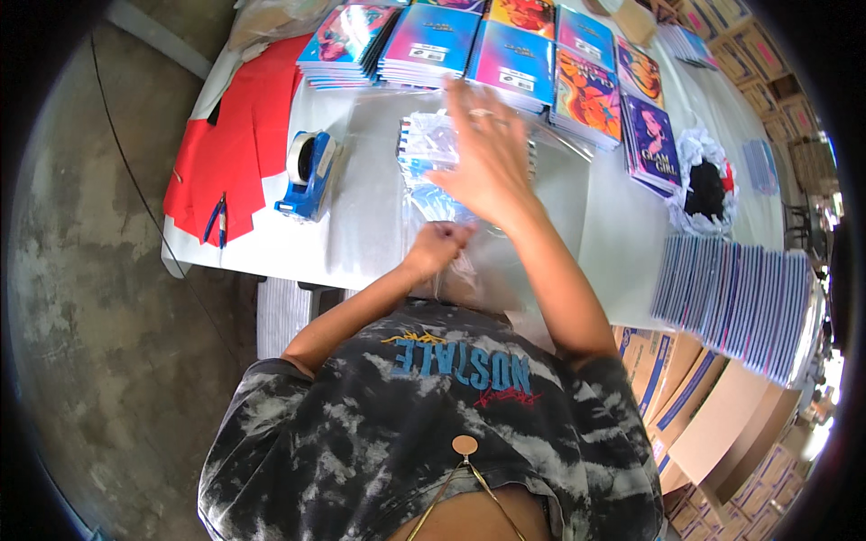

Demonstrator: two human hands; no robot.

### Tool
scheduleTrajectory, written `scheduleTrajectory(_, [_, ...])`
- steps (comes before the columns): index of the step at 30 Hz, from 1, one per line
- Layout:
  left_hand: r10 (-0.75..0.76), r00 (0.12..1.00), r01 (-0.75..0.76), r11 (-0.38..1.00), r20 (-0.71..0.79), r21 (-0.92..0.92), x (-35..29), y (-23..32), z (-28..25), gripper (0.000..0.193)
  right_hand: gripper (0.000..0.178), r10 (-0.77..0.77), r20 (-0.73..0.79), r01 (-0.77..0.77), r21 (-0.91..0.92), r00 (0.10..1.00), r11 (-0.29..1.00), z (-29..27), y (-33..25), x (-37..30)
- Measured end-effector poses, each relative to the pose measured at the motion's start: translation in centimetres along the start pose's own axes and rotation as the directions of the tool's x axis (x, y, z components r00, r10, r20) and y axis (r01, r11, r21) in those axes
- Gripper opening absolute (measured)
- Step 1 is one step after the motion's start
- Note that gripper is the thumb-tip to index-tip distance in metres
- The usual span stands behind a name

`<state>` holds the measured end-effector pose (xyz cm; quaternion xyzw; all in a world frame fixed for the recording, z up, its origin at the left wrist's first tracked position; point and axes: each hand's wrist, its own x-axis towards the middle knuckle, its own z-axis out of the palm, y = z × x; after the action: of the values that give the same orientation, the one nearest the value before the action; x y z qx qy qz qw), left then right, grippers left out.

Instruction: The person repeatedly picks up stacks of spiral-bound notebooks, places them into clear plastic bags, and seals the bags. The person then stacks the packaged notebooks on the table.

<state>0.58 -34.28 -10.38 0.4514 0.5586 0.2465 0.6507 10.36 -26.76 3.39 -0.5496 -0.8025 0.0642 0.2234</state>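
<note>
A small spiral-bound notebook or stack of them [422, 171], wrapped in shiny clear plastic, lies in front of me on the table. My right hand [492, 153] stretches across its right side, fingers extended and slightly blurred; whether the palm presses on it I cannot tell. At the near edge, my left hand [437, 247] is closed in a pinch on the loose clear plastic [462, 263], which hangs toward my shirt. Glare and the right hand hide much of the wrapped cover.
Stacks of colourful notebooks [514, 59] line the far side. To the left are a blue tape dispenser [311, 176], red sheets [248, 117] and a small blue cutting tool [216, 221]. A long row of notebooks [735, 293] and cardboard boxes [695, 388] stand at right.
</note>
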Motion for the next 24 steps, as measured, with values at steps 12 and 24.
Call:
scheduleTrajectory(12, [0.471, 0.882, -0.424, 0.776, -0.019, -0.466, 4.8, 3.5, -9.9, 0.068, 0.08, 0.305, -0.01, -0.084, 0.953, 0.952, 0.292, 0.4, 7.5, -5.3])
scheduleTrajectory(24, [0.979, 0.187, -0.787, 0.2, -0.083, 0.584, 2.6, 16.7, -8.6, 0.042, 0.022, 0.235, -0.495, 0.216, 0.691, 0.836, 0.69, -3.2, 5.6, 1.8])
